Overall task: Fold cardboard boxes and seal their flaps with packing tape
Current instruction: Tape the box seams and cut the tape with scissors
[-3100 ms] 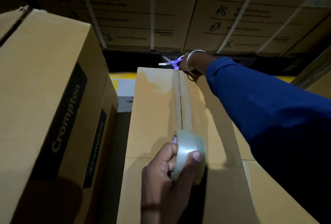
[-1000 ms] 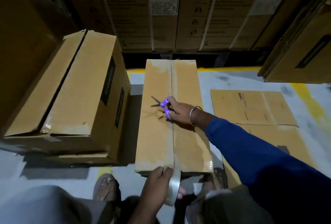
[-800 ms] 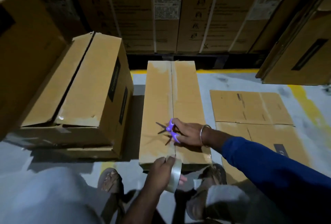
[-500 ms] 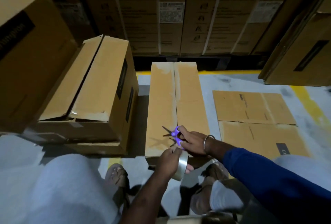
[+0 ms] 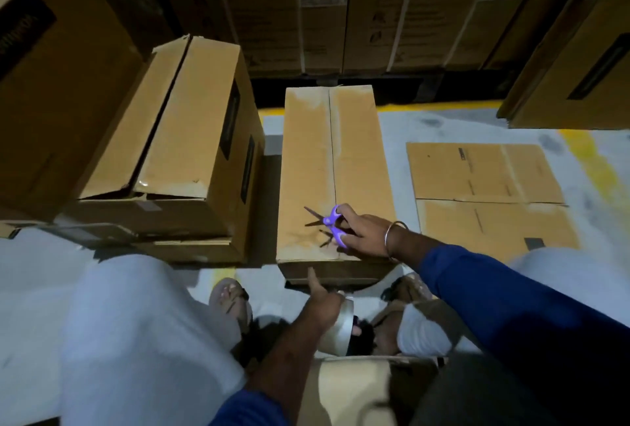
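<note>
The right hand (image 5: 364, 234) grips open scissors (image 5: 325, 225) on the box (image 5: 332, 166), probably for cutting; left hand (image 5: 324, 303) fingers hold the tape roll (image 5: 342, 330) taut below.

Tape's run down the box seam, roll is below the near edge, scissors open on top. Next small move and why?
Probably bring the scissors down over the near edge and snip the tape just above the roll. The right hand holds them with blades open near that edge of the box, while the left hand grips the roll below it. The strip between them isn't clearly visible.
</note>
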